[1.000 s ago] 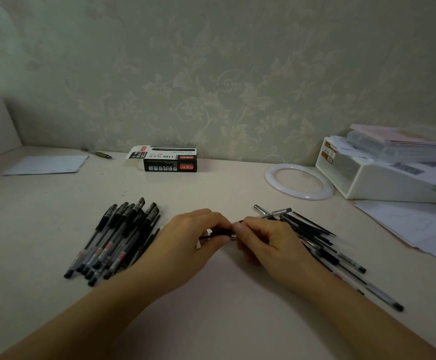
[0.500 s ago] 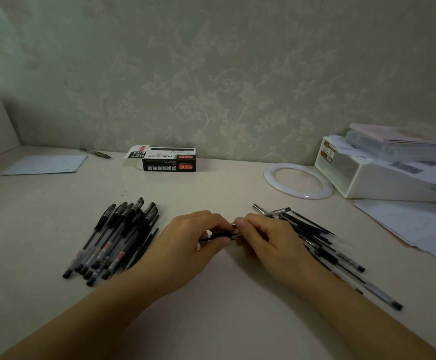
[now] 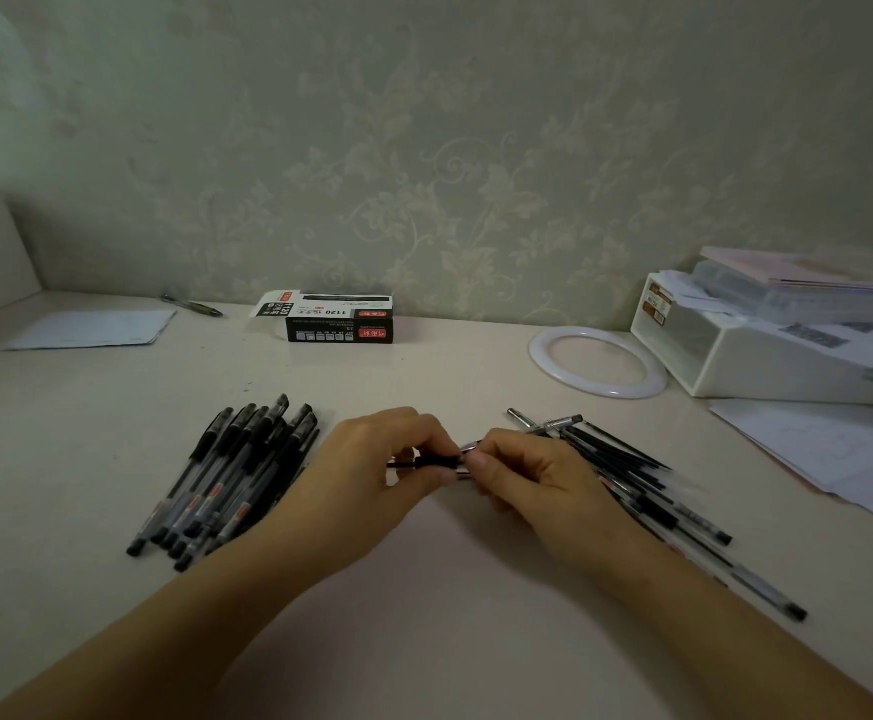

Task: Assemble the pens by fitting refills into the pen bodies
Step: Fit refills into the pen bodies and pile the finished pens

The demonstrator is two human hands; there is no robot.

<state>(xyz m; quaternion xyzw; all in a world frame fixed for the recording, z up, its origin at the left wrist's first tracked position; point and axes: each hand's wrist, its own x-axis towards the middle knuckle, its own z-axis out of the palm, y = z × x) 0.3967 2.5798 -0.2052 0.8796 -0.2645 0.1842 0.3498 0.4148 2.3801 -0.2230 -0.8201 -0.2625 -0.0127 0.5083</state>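
This looks like a home desk corner. Pale floral wallpaper (image 3: pixel 424 148) backs a cream counter (image 3: pixel 424 589). Far along the wall sit a pen box (image 3: pixel 338 324) and loose paper (image 3: pixel 94 330); at far right, a white ring light (image 3: pixel 598 361) lies beside a plastic drawer unit (image 3: pixel 767 356) stacked with papers.

Left hand (image 3: pixel 372 459) and right hand (image 3: pixel 533 475) together on one pen (image 3: pixel 426 464) above table (image 3: pixel 424 615)
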